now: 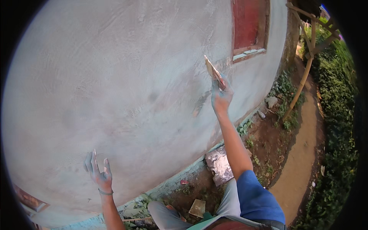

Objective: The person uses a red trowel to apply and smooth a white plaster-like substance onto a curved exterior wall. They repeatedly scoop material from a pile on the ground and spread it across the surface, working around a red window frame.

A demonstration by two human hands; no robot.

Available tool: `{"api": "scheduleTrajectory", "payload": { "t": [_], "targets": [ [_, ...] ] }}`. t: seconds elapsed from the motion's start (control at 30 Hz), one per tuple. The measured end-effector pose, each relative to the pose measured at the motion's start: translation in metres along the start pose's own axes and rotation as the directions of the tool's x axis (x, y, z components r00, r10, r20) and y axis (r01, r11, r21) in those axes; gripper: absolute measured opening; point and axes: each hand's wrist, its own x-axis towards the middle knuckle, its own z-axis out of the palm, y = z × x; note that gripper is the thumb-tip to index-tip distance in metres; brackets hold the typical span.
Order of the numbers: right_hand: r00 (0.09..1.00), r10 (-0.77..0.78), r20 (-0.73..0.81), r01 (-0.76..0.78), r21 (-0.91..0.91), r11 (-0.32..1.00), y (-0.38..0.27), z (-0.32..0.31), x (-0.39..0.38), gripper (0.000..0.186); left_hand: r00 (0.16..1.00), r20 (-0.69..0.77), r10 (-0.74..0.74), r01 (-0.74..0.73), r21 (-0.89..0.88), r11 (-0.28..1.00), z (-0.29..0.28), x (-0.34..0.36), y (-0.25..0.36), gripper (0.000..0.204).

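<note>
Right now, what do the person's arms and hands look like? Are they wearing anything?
Both forearms are bare. The left hand is smeared with grey plaster and has a thin dark band around its wrist. The right hand is also dusted with bluish-grey plaster, fingers included. A blue short sleeve covers the right upper arm. No gloves.

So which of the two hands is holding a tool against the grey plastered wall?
The right hand, raised near the red window, grips a flat trowel; the left hand is empty.
</note>
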Motion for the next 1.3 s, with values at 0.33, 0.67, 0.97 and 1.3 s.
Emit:
{"api": "scheduleTrajectory", "payload": {
  "t": [0.33, 0.67, 0.97, 1.3],
  "targets": [
    [0.673, -0.689, 0.268, 0.739, -0.267, 0.618, 0.001, 0.03, 0.074, 0.047, 0.945, -0.139, 0.295, -0.235, 0.338, 0.912, 0.092, 0.201, 0.037, 0.07],
    [0.688, -0.68, 0.253, 0.725, -0.258, 0.638, 0.04, 0.05, 0.074, 0.046, 0.943, -0.156, 0.293, -0.216, 0.379, 0.9, 0.102, 0.198, 0.042, 0.072],
    [0.686, -0.68, 0.259, 0.728, -0.238, 0.643, 0.03, 0.032, 0.073, 0.047, 0.947, -0.13, 0.294, -0.222, 0.394, 0.892, 0.102, 0.198, 0.038, 0.075],
    [0.686, -0.65, 0.327, 0.725, -0.238, 0.646, 0.032, 0.036, 0.062, 0.049, 0.943, -0.121, 0.309, -0.233, 0.418, 0.878, 0.105, 0.197, 0.035, 0.077]
  ]
}}
